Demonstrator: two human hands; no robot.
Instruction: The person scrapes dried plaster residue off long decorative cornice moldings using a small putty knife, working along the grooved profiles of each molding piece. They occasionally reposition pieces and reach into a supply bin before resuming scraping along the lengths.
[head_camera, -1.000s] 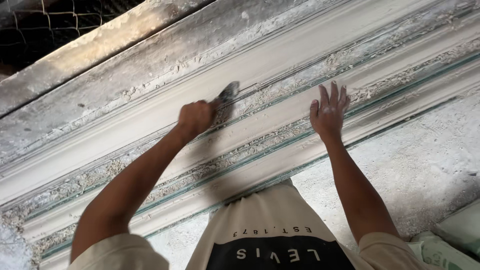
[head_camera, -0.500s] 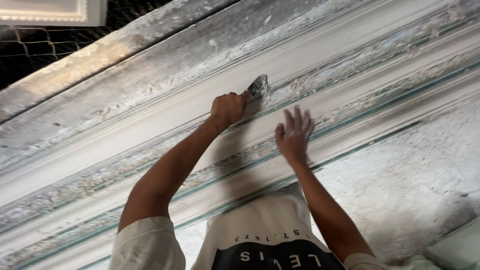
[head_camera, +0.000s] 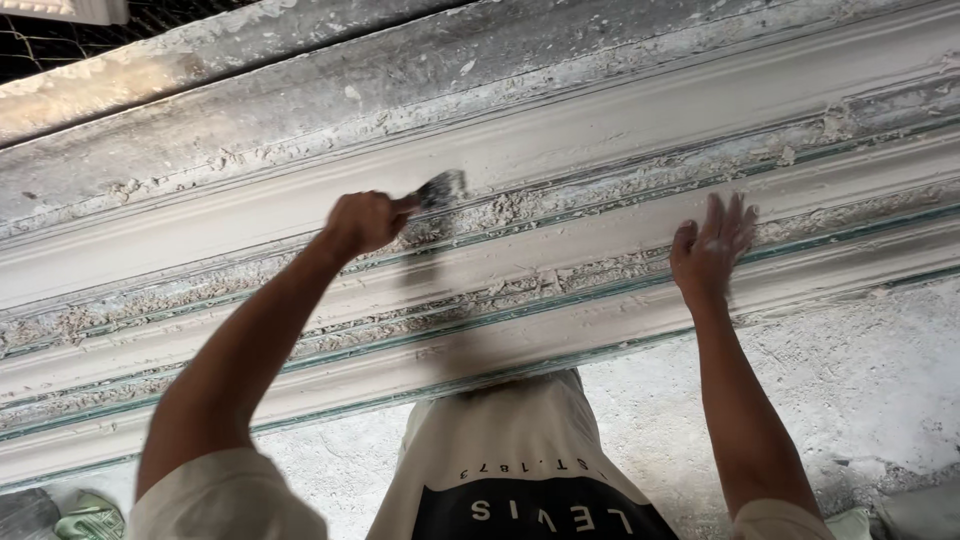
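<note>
The left hand (head_camera: 362, 222) is closed in a fist round the handle of a small flat paintbrush with dark, plaster-whitened bristles (head_camera: 438, 189), the bristle end pressed against a groove of the long white plaster moulding with ridged bands and thin green lines (head_camera: 600, 130) that runs across the whole view. The right hand (head_camera: 708, 250) holds nothing: it lies flat with fingers spread on a lower smooth band of the same moulding, well apart from the brush. The paintbrush looks light and easy to steer with one hand; its handle seems stiff while the bristles are soft and will likely splay under pressure, so the sensible hold is where it is held now, close behind the bristles, for control in the narrow grooves. The handle is hidden inside the fist, so its material cannot be told. The moulding itself looks rigid but brittle, with crumbly lumps of rough plaster along its recesses that would probably flake off if pushed hard. Below it lies a coarse grey-white rendered surface (head_camera: 880, 390), and a dark wire mesh (head_camera: 60, 40) shows at the upper left.
</note>
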